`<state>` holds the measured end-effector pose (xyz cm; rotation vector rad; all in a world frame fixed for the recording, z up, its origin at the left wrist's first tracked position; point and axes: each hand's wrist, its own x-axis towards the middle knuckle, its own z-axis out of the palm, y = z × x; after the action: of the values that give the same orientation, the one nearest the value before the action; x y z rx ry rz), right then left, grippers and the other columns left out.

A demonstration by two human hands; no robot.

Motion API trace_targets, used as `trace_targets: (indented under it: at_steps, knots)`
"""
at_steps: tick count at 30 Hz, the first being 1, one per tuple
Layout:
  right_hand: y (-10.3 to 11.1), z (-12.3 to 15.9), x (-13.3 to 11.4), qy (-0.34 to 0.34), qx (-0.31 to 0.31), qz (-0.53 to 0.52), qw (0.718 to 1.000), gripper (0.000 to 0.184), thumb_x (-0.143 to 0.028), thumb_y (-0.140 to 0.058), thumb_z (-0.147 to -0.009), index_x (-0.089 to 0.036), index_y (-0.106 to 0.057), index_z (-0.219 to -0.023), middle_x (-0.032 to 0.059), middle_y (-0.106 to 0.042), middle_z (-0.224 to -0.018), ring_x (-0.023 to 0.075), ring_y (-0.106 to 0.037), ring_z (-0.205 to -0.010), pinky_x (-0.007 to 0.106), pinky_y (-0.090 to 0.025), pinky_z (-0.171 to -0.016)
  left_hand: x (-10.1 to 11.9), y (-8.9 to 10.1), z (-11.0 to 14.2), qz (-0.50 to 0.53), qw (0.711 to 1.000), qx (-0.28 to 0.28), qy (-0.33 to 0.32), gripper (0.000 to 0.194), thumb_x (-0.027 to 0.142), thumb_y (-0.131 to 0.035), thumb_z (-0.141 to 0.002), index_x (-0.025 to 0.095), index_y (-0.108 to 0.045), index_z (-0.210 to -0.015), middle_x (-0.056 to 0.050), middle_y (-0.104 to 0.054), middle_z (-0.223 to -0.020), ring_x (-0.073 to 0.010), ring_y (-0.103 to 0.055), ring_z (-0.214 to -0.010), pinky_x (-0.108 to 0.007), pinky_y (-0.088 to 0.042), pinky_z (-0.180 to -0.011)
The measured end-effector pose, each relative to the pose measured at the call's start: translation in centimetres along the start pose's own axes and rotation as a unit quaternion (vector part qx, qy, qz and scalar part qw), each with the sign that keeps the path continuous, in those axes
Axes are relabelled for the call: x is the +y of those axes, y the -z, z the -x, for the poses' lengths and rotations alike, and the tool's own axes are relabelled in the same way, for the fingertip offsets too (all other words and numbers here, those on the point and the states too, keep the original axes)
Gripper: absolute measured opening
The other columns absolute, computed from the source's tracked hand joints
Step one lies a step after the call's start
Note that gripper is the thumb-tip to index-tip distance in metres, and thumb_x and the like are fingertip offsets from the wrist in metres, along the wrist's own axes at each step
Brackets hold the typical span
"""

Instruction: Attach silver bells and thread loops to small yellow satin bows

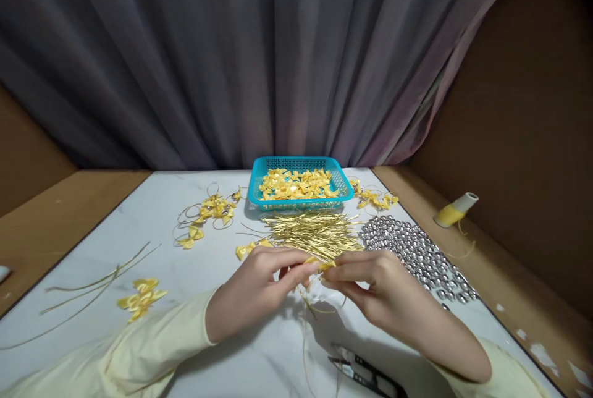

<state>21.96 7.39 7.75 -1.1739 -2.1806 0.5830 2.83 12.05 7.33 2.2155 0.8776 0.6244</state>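
Observation:
My left hand and my right hand meet over the middle of the table, fingers pinched together. Between the fingertips is a small yellow ribbon bow, gripped from both sides and partly covered. Thin gold cord hangs in a loose loop below it, and a long strand trails toward the front edge. Just beyond the hands lies a heap of gold wire ties. Another yellow bow rests by my left knuckles. Dark-handled thread snips lie on the table below my right hand.
A blue basket of yellow bows stands at the back. Silvery beads spread to the right. Corded bows and loose bows lie left, near long gold cords. A yellow thread spool sits far right, before a curtain.

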Motion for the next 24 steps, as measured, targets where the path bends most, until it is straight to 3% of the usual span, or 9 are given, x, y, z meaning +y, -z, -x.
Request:
trace_targets:
  at_steps: [4, 13, 24]
  knots:
    - [0.1, -0.5, 0.5, -0.027, -0.028, -0.002, 0.999, 0.020, -0.008, -0.055, -0.078, -0.017, -0.071, -0.073, 0.0024, -0.064, -0.065, 0.0114, -0.058, -0.058, 0.021, -0.041, -0.057, -0.1, -0.3, -0.3, 0.032, 0.998, 0.006, 0.055, 0.016, 0.028, -0.051, -0.085, 0.018, -0.062, -0.083, 0.005, -0.062, -0.065, -0.0078, -0.053, -0.059, -0.018, -0.039, -0.055]
    - [0.0, -0.8, 1.0, -0.030, -0.028, -0.001, 0.999, 0.014, -0.012, -0.060, -0.076, -0.018, -0.072, -0.073, 0.0016, -0.066, -0.073, 0.0111, -0.059, -0.063, 0.022, -0.043, -0.061, -0.2, -0.7, -0.3, 0.038, 0.994, 0.027, 0.094, 0.017, 0.034, -0.048, -0.084, 0.018, -0.053, -0.082, 0.006, -0.058, -0.055, -0.0096, -0.053, -0.053, -0.020, -0.039, -0.052]
    - [-0.2, -1.2, 1.7, -0.029, -0.050, -0.042, 0.997, 0.012, -0.011, -0.061, -0.075, -0.016, -0.072, -0.071, 0.0025, -0.066, -0.070, 0.0106, -0.059, -0.061, 0.021, -0.044, -0.061, 0.2, -0.8, -0.4, 0.145, 0.979, -0.058, 0.129, 0.017, 0.030, -0.043, -0.086, 0.017, -0.050, -0.077, 0.005, -0.051, -0.061, -0.0085, -0.052, -0.053, -0.019, -0.038, -0.052]
